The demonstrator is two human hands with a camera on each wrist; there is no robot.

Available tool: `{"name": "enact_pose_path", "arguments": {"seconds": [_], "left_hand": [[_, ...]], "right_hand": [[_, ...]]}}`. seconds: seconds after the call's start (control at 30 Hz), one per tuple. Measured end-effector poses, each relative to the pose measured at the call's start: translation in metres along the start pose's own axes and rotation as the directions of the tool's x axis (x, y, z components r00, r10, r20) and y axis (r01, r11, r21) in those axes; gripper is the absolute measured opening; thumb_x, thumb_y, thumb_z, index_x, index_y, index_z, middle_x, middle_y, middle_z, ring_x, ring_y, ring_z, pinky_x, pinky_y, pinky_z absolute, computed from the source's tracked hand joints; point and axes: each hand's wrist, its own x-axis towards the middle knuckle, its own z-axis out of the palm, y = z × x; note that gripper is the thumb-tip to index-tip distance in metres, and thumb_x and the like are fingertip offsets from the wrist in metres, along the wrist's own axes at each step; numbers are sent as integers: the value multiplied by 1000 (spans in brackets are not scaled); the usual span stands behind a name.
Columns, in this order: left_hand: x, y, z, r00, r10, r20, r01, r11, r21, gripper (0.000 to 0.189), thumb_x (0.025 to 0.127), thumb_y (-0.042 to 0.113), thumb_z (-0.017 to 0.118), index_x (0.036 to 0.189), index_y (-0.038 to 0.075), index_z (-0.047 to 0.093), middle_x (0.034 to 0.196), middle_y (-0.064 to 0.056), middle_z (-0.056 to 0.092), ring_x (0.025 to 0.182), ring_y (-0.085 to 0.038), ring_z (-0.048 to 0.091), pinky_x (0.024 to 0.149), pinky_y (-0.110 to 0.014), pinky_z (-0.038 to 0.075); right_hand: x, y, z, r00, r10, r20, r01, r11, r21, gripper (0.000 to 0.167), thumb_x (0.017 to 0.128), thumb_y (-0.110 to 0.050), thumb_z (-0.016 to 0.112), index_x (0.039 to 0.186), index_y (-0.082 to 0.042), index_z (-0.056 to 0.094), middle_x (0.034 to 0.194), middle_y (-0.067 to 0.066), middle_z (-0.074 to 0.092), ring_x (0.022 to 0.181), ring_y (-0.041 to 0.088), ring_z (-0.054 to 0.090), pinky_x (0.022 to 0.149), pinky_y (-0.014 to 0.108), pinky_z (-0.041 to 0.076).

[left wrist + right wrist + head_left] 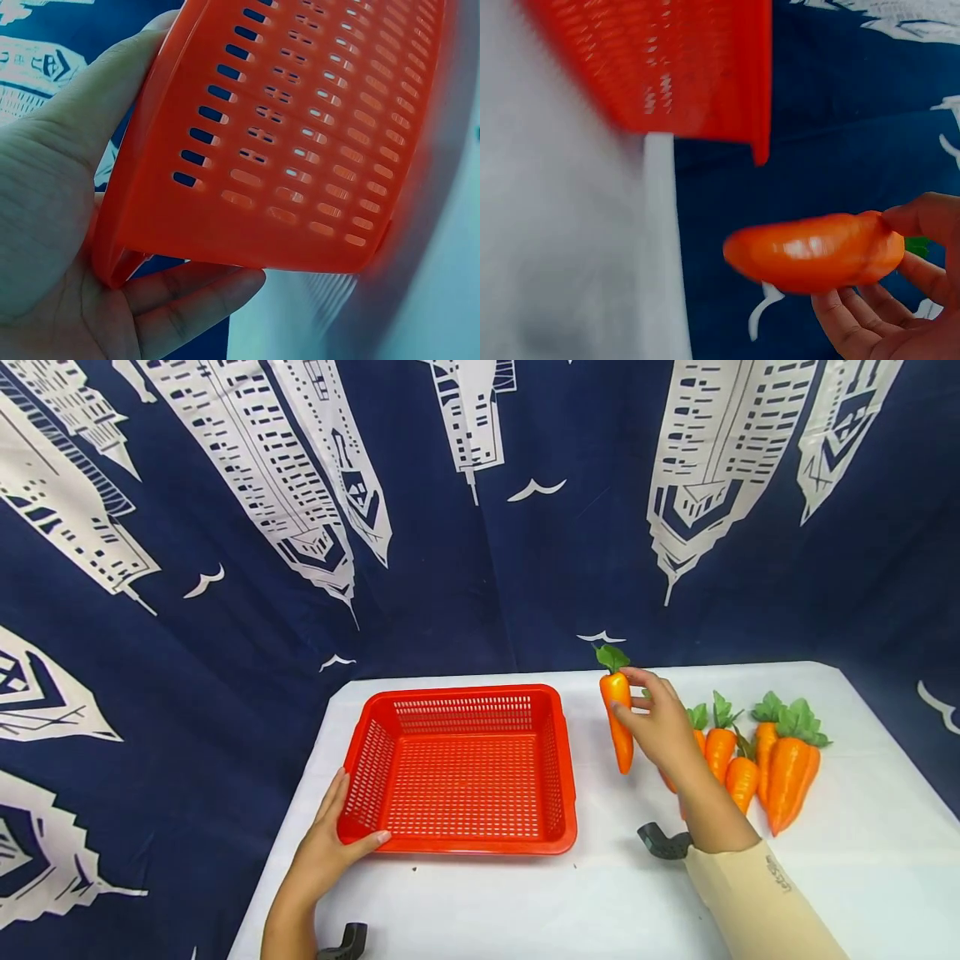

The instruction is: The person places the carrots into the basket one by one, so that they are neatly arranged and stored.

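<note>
A red plastic basket (461, 781) with perforated walls stands on the white table. My left hand (330, 843) grips its front left corner, thumb over the front rim and fingers along the left side; in the left wrist view the fingers reach under the rim (131, 217). To the right of the basket, my right hand (663, 722) pinches an orange carrot (617, 718) near its leafy top. The carrot hangs above the table, tip down, apart from the basket. The right wrist view shows the carrot (817, 253) between thumb and fingers. No carrots lie inside the basket.
Several more carrots with green leaves (793, 777) lie at the table's right, some hidden behind my right forearm. A dark blue cloth with white buildings (450, 602) hangs behind the table (510, 910). Black wrist-worn pieces (663, 842) stick out beside both wrists.
</note>
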Motion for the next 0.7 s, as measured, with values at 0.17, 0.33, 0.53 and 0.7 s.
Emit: {"name": "enact_pose_path", "arguments": {"seconds": [0.17, 0.33, 0.53, 0.7], "left_hand": [[-2, 6, 7, 1000, 13, -2, -13, 1000, 13, 120, 76, 56, 83, 164, 23, 8, 172, 1, 5, 154, -40, 23, 113, -71, 31], [-5, 12, 14, 1000, 3, -9, -3, 1000, 12, 120, 76, 57, 83, 164, 24, 8, 172, 6, 4, 154, -38, 26, 112, -69, 34], [-9, 22, 23, 1000, -1, -17, 1, 1000, 15, 121, 75, 61, 82, 164, 24, 9, 171, 12, 4, 153, -37, 29, 110, -69, 36], [-12, 27, 27, 1000, -1, -13, 2, 1000, 31, 121, 74, 64, 81, 164, 25, 9, 171, 14, 3, 152, -38, 31, 109, -69, 38]], "right_hand": [[1, -20, 2, 999, -43, 7, 42, 998, 55, 56, 97, -19, 68, 148, -17, 46, 150, 16, 44, 124, 41, 62, 91, 55, 57], [3, -38, 9, 993, -120, 1, 119, 992, 47, 54, 96, -19, 69, 145, -14, 46, 146, 18, 51, 118, 41, 66, 87, 53, 58], [5, -57, 22, 980, -194, 35, 191, 979, 69, 54, 95, -19, 71, 145, -17, 50, 140, 17, 52, 112, 40, 68, 87, 50, 59], [3, -73, 36, 968, -244, 64, 240, 969, 63, 50, 95, -18, 71, 143, -22, 57, 139, 15, 51, 108, 38, 69, 84, 49, 61]]}}
